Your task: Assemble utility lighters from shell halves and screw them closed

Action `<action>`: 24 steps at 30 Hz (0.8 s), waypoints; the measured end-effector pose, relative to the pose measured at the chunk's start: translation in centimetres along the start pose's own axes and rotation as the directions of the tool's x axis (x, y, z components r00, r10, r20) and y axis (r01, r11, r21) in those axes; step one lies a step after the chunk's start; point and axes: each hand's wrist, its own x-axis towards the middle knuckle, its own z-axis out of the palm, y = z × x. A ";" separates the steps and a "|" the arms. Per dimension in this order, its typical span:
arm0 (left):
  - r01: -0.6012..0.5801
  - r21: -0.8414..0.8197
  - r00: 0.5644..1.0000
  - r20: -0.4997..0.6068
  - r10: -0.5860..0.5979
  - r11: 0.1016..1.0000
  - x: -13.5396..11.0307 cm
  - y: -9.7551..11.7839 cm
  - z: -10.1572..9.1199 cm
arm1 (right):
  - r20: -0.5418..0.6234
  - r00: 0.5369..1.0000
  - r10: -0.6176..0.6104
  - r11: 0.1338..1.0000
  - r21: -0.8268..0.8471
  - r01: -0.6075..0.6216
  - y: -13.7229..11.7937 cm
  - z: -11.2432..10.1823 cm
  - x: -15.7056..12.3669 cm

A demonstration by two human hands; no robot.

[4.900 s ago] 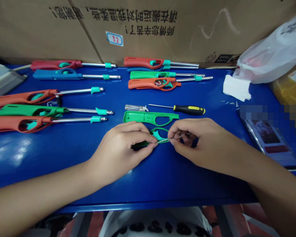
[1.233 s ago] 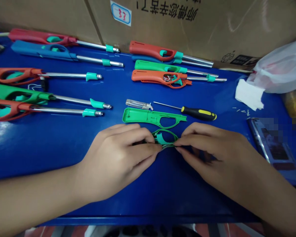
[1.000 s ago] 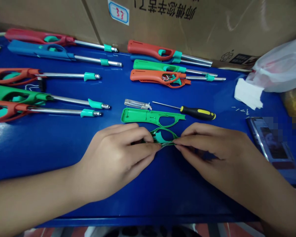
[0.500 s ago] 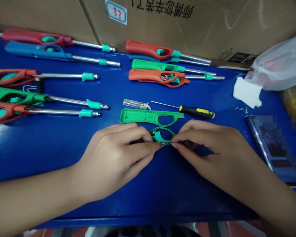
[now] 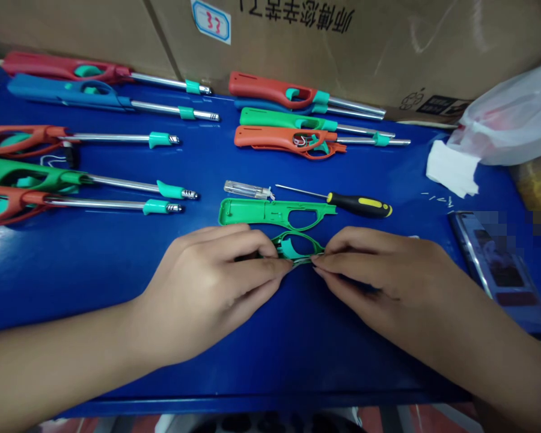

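Note:
Between my hands lies a green lighter half-shell [image 5: 318, 245] with a teal trigger [image 5: 290, 248] in it. My left hand [image 5: 220, 279] is closed on its left part, thumb and forefinger pinched along the lower edge. At its right end my right hand [image 5: 374, 270] pinches with thumb and forefinger; a thin pale strand, perhaps a wire, runs between the two pinches. The fingers hide much of the shell. Just beyond it rests another green half-shell [image 5: 252, 213], hollow side up. Behind that are a clear fuel tank [image 5: 247, 189] and a black-and-yellow screwdriver [image 5: 359, 204].
Long-necked lighters, such as a blue one [image 5: 67, 93] and an orange one [image 5: 270, 138], lie at the left and back. A cardboard box [image 5: 388, 54] stands behind. At right are a phone [image 5: 496, 264], white paper [image 5: 453, 168] and a plastic bag [image 5: 514, 114].
My right hand has turned slightly, its knuckles lower and its fingers further over the shell's right end. My left hand stays in nearly the same place.

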 end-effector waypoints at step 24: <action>-0.081 0.049 0.994 -0.064 0.084 0.996 -0.3 -0.3 -0.1 | 0.068 0.986 -0.152 0.956 -0.242 0.164 0.3 0.0 -0.6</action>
